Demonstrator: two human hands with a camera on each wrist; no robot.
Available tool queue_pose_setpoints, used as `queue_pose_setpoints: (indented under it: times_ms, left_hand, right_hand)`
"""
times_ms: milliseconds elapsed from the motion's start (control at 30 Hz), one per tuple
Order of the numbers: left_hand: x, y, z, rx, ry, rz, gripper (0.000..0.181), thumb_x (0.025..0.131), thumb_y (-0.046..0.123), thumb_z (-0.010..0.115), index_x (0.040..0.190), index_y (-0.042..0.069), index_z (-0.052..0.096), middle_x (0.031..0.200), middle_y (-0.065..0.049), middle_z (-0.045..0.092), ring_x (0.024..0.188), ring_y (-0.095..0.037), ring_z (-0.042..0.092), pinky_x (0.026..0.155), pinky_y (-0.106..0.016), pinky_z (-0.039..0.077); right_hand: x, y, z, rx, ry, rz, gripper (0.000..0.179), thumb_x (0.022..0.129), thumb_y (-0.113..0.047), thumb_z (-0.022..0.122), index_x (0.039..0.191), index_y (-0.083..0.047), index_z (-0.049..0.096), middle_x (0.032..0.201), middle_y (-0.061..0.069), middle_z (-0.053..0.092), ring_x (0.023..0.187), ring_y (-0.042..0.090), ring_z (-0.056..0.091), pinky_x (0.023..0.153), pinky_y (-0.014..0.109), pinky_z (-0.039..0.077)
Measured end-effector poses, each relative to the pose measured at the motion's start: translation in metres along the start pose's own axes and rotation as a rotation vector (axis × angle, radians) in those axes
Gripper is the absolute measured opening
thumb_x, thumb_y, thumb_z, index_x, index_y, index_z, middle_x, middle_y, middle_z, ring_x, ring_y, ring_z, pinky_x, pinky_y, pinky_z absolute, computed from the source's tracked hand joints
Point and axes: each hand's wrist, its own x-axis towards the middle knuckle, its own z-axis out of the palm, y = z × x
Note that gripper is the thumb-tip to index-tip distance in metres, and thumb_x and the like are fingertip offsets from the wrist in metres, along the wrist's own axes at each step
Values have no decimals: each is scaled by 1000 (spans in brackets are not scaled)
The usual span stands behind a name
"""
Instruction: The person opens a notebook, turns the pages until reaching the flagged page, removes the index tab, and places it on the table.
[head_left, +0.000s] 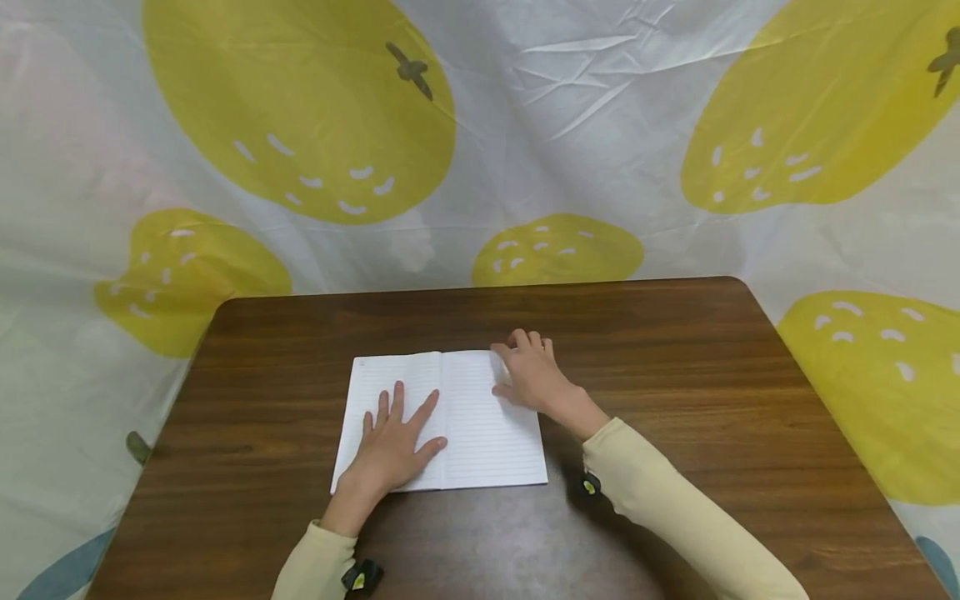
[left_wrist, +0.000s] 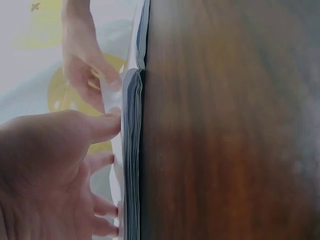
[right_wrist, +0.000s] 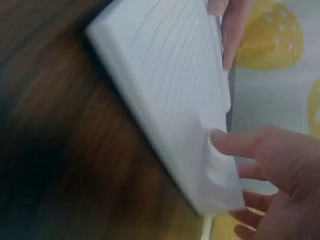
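An open notebook [head_left: 491, 446] with ruled white pages lies flat on the brown wooden table. My left hand [head_left: 390, 450] rests spread over its left page, fingers apart, the thumb reaching the centre fold. At the top right corner, my right hand [head_left: 534, 377] pinches a page [right_wrist: 220, 172], with the thumb on its face and the other fingers past its edge. That page buckles beside the thumb in the right wrist view. Seen from the left wrist, the notebook's page stack [left_wrist: 132, 165] shows edge-on under the left fingers.
The wooden table [head_left: 697, 358] extends on all sides of the notebook. Behind it hangs a pale cloth [head_left: 525, 158] printed with large yellow fruit. A small black device [head_left: 363, 577] is worn at the left wrist, another [head_left: 590, 483] at the right.
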Motion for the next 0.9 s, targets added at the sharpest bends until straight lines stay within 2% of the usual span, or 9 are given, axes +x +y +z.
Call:
queue_pose_setpoints:
  times_ms: [133, 267, 400, 533, 700, 800, 900]
  left_hand:
    - [-1, 1, -1, -6, 4, 0, 69, 100, 48, 57, 160, 25, 32, 167, -31, 5, 153, -55, 4, 116, -74, 13]
    - [-1, 1, -2, -10, 6, 1, 69, 100, 47, 57, 160, 24, 32, 167, -31, 5, 153, -55, 4, 117, -74, 12]
    - [0, 1, -2, -9, 5, 1, 70, 100, 47, 58, 160, 24, 32, 167, -31, 6, 153, -55, 5, 117, -74, 13]
    - [0, 1, -2, -6, 5, -1, 70, 100, 48, 58, 160, 25, 32, 167, -31, 6, 153, -55, 5, 117, -74, 13]
    - [0, 0, 0, -2, 4, -2, 70, 100, 48, 57, 160, 25, 32, 167, -31, 6, 153, -55, 5, 117, -74, 13]
    - [0, 0, 0, 1, 4, -1, 70, 100, 49, 57, 161, 24, 31, 167, -31, 6, 153, -55, 5, 117, -74, 13]
    - [0, 0, 1, -3, 3, 0, 71, 100, 49, 57, 161, 24, 32, 167, -30, 6, 153, -55, 5, 116, -74, 13]
  right_hand:
    - [-6, 17, 1, 112, 98, 0, 48, 91, -22, 76, 134, -4, 63, 120, 20, 58, 104, 35, 56, 90, 47, 42]
    - [-10, 30, 4, 241, 185, -41, 37, 92, -12, 73, 126, 2, 67, 104, 19, 64, 86, 28, 61, 77, 42, 52]
    - [-13, 38, 8, 334, 237, -47, 29, 91, -6, 70, 118, 7, 67, 91, 16, 68, 79, 24, 65, 73, 39, 55]
    - [-18, 43, 10, 414, 255, 4, 27, 90, -4, 70, 114, 8, 66, 84, 14, 71, 74, 21, 67, 69, 34, 55]
    - [-28, 48, 13, 632, 173, 125, 24, 92, -6, 70, 112, 6, 66, 84, 14, 73, 67, 15, 66, 61, 26, 54]
    - [-34, 52, 13, 811, 77, 190, 23, 93, -7, 70, 110, 7, 64, 85, 16, 74, 65, 14, 67, 61, 28, 58]
    - [-39, 55, 13, 947, -29, 217, 22, 94, -7, 70, 108, 10, 64, 82, 15, 73, 66, 15, 68, 65, 30, 61]
